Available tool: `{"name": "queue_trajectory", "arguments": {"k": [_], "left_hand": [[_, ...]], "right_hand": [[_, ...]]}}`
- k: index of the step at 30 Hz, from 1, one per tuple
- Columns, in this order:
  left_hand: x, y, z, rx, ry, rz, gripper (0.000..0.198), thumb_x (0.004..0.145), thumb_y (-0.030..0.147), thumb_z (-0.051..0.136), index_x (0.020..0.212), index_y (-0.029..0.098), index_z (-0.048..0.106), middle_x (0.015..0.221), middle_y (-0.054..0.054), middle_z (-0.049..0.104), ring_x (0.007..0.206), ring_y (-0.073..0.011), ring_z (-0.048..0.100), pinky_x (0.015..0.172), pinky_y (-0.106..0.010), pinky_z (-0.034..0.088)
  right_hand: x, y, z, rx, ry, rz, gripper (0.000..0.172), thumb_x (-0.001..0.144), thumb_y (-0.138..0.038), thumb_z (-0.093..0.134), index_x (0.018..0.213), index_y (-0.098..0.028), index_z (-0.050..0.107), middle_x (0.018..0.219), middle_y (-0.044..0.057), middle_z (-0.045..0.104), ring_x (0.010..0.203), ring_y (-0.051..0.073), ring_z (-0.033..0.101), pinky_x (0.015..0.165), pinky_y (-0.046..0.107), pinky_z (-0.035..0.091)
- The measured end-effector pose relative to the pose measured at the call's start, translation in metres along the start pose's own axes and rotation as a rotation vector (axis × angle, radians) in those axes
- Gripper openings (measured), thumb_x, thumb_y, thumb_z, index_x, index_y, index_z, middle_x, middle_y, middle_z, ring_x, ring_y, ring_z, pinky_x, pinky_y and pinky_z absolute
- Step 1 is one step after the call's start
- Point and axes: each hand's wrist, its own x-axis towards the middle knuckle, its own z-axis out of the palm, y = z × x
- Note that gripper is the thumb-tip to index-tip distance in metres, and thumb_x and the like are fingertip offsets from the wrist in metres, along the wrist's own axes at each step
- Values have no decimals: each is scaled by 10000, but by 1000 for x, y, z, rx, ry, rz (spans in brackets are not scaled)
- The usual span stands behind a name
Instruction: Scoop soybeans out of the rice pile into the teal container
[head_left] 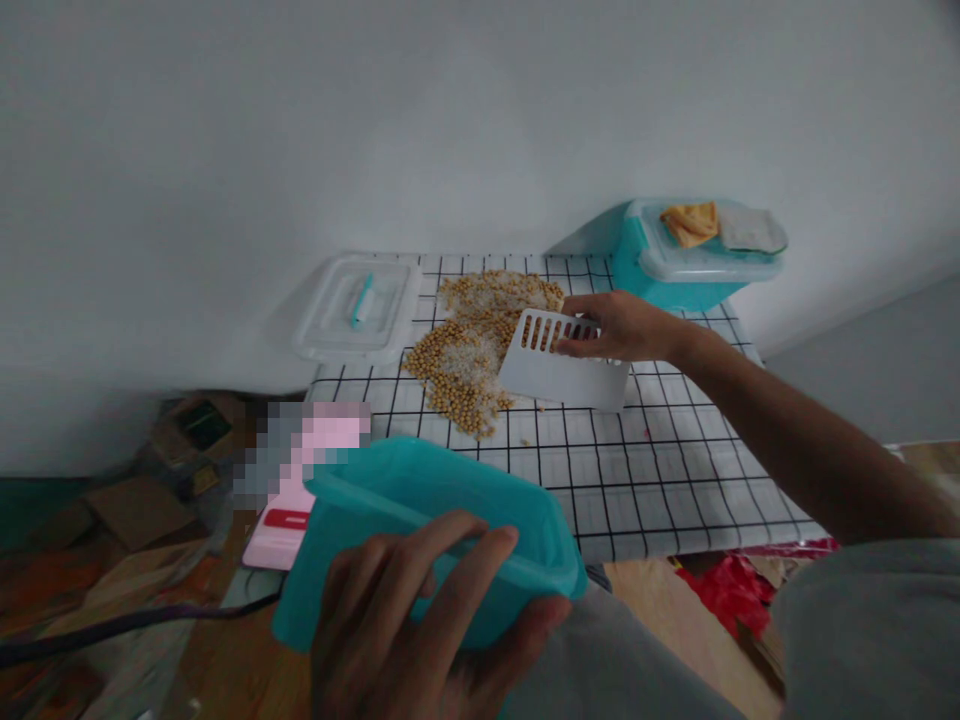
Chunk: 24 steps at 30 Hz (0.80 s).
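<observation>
My left hand (420, 610) grips the near side of a teal plastic bin (435, 470), which sits at the table's front edge with its open top facing up. The fingers lie over the rim. Over the table, my right hand (611, 325) is closed on a white slotted plastic board (562, 375), fingers by its slots. The board's left edge meets a spread pile of yellow soybeans (457, 395) mixed with white grains (472, 365) that look like rice. A few loose beans lie near the board. The bin's floor is mostly hidden.
A clear lid with a teal handle (364, 300) lies back left on the checked tablecloth (675, 480). At back right stands a teal lidded box (667, 280) with a yellow cloth (690, 223) and a pale cloth (750, 230) on top. Cardboard (139, 510) clutters the left floor.
</observation>
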Motion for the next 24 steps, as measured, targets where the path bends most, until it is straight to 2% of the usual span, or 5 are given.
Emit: {"name": "queue_trajectory", "arguments": {"k": [3,9,20,24], "left_hand": [[-3,0,-2,13,7,-1,287,787,392,791,1026,253,715,1014,-14,718,820,-208,602,742,-395,442],[-8,0,-7,-5,-17,10,304,805,397,775,1048,230,702,1036,-27,700,826,-209,594,754,-399,440],[-15,-3,-13,11,3,37,328,803,410,774,1062,224,695,1027,-41,677,846,-207,600,756,-381,451],[-20,-7,-20,31,-6,109,355,772,451,791,1060,259,710,1017,-21,707,813,-189,623,737,-355,469]], "right_hand": [[-5,-4,-5,5,12,30,403,853,-520,632,1080,-188,662,877,38,709,721,155,614,632,270,415],[-20,-14,-14,1,74,79,390,844,-548,628,1009,-195,654,814,23,696,685,157,618,593,270,421],[-47,-29,6,-62,101,133,356,870,-556,592,970,-215,616,728,1,653,583,136,569,533,271,352],[-54,-27,8,-68,123,156,352,862,-557,599,958,-219,612,673,-14,623,540,130,546,513,271,342]]}}
